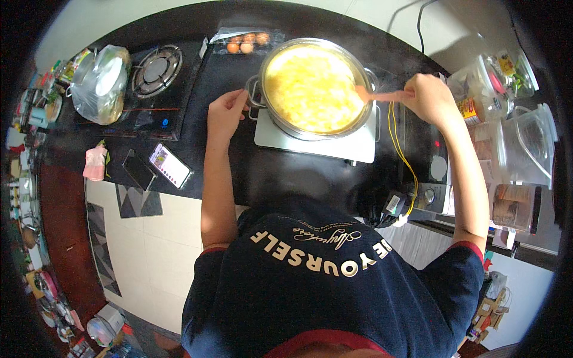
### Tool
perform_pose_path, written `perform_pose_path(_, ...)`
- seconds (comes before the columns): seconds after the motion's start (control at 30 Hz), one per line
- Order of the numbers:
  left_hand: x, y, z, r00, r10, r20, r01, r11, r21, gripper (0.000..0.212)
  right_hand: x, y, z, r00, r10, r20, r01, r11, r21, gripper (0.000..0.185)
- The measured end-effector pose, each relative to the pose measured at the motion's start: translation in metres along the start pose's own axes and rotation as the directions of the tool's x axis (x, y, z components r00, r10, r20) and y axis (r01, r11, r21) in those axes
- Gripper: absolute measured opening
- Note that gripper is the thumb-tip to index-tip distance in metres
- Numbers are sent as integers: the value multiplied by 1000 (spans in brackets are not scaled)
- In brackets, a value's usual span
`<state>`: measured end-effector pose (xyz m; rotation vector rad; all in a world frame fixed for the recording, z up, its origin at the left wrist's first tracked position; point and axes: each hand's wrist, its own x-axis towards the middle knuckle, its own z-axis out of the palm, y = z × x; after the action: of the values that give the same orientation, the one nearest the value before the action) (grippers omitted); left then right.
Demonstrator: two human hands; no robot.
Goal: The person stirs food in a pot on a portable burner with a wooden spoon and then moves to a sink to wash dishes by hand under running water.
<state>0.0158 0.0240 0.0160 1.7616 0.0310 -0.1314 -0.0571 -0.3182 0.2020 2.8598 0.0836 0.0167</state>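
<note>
A wide metal pot (286, 128) stands on a silver portable stove (313, 150). It is nearly full of bright yellow, chunky food in liquid (313, 89), overexposed at the top. My left hand (226, 114) pinches the pot's left loop handle (253, 91) between thumb and fingers. In my right hand (427, 98) is the handle of an orange-brown spatula or spoon (385, 95). Its head dips into the food at the pot's right side, so its full shape is hidden.
Eggs in a clear plastic pack (246, 42) lie behind the pot. Left are a gas burner (157, 71), a plastic bag (105, 85), a lit phone (170, 164) and a dark phone (139, 170). Yellow cords (405, 161) hang right, near clear plastic containers (528, 143).
</note>
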Motion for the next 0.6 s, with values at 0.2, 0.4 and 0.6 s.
perform_pose_path(0.2,3,-3,-2,999,43,-4,-43,999,-9,32,-25,-6,16,916,-13,402,-192,865,464,39)
perform_pose_path(0.4,6,-7,0,999,43,4,-42,997,-61,32,-32,-37,62,791,20,612,-588,305,749,36)
perform_pose_path(0.6,7,-4,-1,1000,31,-3,-31,999,-31,33,-7,-47,73,845,161,510,-534,205,820,41)
